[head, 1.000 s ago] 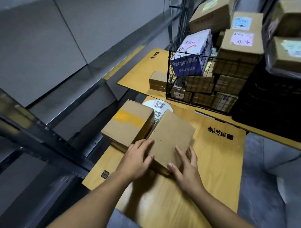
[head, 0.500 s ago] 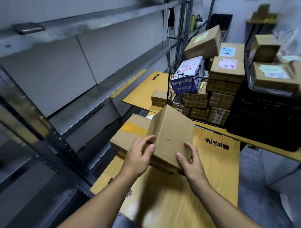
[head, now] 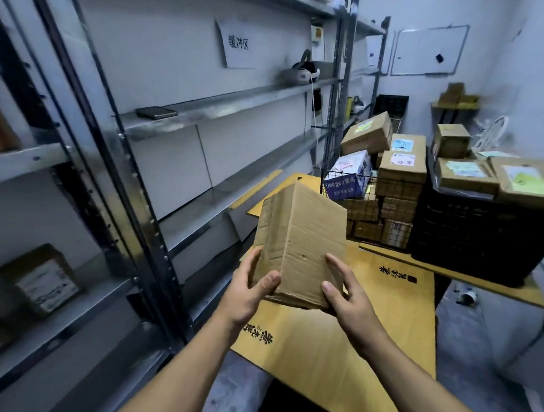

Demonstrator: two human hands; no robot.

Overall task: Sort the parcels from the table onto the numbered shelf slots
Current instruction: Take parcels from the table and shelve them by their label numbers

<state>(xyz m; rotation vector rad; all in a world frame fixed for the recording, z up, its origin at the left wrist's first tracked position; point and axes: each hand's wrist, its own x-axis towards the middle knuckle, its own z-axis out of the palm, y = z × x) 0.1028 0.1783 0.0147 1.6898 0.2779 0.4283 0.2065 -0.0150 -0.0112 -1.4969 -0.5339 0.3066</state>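
Sorting looks just started, I think. The shelf (head: 230, 102) shows only one parcel (head: 40, 283), low on the left. The table (head: 361, 341) has a big pile (head: 399, 170) of parcels at its far end, so lots are left to do. One box (head: 302, 235) is up in the air over the table, tilted, near the shelf. The left hand (head: 249, 294) and right hand (head: 351, 298) hold its bottom end, one on each side. Each grip is closed round it, thumbs on the front.
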